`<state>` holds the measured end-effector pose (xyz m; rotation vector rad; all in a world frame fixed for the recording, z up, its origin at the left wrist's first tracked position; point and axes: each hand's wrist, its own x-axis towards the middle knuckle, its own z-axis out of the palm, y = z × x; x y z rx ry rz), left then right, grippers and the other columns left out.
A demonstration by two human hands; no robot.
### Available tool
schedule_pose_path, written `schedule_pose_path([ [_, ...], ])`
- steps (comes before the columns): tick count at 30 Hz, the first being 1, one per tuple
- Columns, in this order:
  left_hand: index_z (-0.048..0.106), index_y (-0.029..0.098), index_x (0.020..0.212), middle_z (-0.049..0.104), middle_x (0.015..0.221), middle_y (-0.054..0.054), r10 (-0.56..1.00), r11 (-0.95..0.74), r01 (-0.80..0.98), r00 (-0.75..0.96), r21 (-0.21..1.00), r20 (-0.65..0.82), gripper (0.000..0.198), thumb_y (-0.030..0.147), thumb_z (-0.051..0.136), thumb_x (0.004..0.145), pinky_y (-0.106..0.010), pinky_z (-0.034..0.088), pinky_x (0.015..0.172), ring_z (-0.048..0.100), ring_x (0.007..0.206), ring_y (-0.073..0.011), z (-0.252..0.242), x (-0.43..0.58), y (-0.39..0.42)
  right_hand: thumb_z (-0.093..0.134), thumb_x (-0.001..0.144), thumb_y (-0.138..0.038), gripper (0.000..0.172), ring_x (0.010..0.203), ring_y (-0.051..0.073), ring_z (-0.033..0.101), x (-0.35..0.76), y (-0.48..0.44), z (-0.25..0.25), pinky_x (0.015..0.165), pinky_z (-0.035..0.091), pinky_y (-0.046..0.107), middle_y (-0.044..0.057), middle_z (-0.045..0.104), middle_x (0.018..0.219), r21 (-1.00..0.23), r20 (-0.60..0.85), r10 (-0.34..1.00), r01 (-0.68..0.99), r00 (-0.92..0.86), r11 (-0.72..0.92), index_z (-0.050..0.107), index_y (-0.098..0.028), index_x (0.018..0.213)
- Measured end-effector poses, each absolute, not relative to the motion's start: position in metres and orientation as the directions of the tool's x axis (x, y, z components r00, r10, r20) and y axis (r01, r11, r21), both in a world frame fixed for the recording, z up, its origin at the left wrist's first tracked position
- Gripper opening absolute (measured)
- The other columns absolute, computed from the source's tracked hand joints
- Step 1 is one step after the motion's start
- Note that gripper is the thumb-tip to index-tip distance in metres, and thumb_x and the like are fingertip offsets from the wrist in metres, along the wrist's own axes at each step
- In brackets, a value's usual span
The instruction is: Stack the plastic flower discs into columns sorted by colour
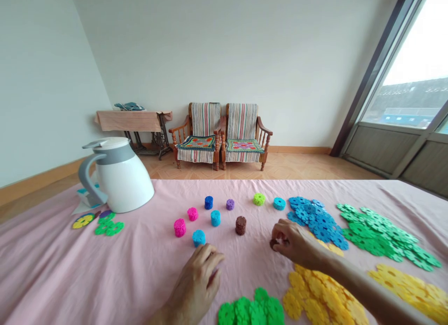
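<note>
My right hand (289, 241) is closed on a small brown disc (274, 243) at its fingertips, over the cloth left of the blue disc pile (317, 220). To its left stands a brown stack (241, 225) of notched discs. My left hand (201, 278) rests near the front of the table, fingers curled, its tips just below a light blue stack (199, 238); whether it holds anything is hidden. Around them stand pink stacks (179, 227), a dark blue stack (208, 203), a purple stack (230, 204), a lime stack (259, 199) and another light blue stack (279, 203).
Loose yellow discs (324, 294) lie beneath my right forearm, with green discs (381, 234) at the right and more green discs (252, 311) at the front edge. A white jug (126, 176) stands at the left. Two wooden chairs (220, 143) are beyond the pink tablecloth (140, 269).
</note>
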<state>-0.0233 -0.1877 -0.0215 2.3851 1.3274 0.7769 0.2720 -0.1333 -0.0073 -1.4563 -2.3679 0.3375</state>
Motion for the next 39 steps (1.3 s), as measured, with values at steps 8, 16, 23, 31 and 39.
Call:
schedule_pose_path([
  [8, 0.064, 0.021, 0.106, 0.06, 0.099, -0.006, 0.836, -0.547, 0.692, 0.429, 0.471, 0.341, 0.039, 0.0, 0.046, 0.078, -0.034, 0.051, 0.087, 0.058, 0.094, -0.0195, -0.025, -0.025, -0.186, 0.051, 0.076, -0.011, 0.018, 0.083, 0.02, 0.061, 0.311, -0.13, 0.0, 0.075, 0.045, 0.032, 0.007, 0.066, 0.09, -0.365, 0.143, 0.936, 0.861, -0.323, 0.353, 0.061, -0.019, 0.089],
  [16, 0.065, 0.022, 0.105, 0.062, 0.098, -0.005, 0.824, -0.563, 0.693, 0.427, 0.45, 0.373, 0.036, 0.003, 0.049, 0.08, -0.033, 0.053, 0.084, 0.06, 0.092, -0.019, -0.026, -0.025, -0.184, 0.057, 0.071, -0.015, 0.023, 0.085, 0.023, 0.063, 0.338, -0.132, -0.001, 0.077, 0.045, 0.036, 0.007, 0.069, 0.089, -0.326, 0.008, 0.93, 0.879, -0.367, 0.349, 0.066, -0.02, 0.092],
  [23, 0.065, 0.022, 0.105, 0.062, 0.097, -0.005, 0.819, -0.569, 0.689, 0.43, 0.449, 0.38, 0.034, 0.004, 0.049, 0.081, -0.032, 0.053, 0.084, 0.06, 0.092, -0.0191, -0.025, -0.025, -0.184, 0.055, 0.068, -0.011, 0.024, 0.082, 0.02, 0.06, 0.311, -0.129, 0.001, 0.074, 0.043, 0.032, 0.005, 0.068, 0.086, -0.358, 0.035, 0.929, 0.863, -0.369, 0.357, 0.066, -0.02, 0.087],
  [31, 0.066, 0.022, 0.105, 0.061, 0.096, -0.005, 0.829, -0.557, 0.686, 0.42, 0.468, 0.37, 0.04, 0.0, 0.047, 0.077, -0.032, 0.053, 0.084, 0.06, 0.092, -0.0186, -0.022, -0.023, -0.186, 0.055, 0.066, -0.007, 0.027, 0.068, 0.013, 0.062, 0.265, -0.127, 0.0, 0.06, 0.042, 0.021, -0.001, 0.069, 0.074, -0.526, 0.023, 0.931, 0.788, -0.363, 0.32, 0.068, -0.021, 0.086],
  [39, 0.064, 0.022, 0.107, 0.061, 0.098, -0.004, 0.833, -0.552, 0.68, 0.42, 0.483, 0.36, 0.042, -0.001, 0.047, 0.077, -0.034, 0.052, 0.088, 0.059, 0.094, -0.0186, -0.025, -0.025, -0.187, 0.05, 0.068, -0.007, 0.024, 0.06, 0.011, 0.06, 0.277, -0.134, -0.004, 0.054, 0.041, 0.02, -0.003, 0.067, 0.065, -0.599, 0.017, 0.928, 0.739, -0.373, 0.308, 0.067, -0.02, 0.08],
])
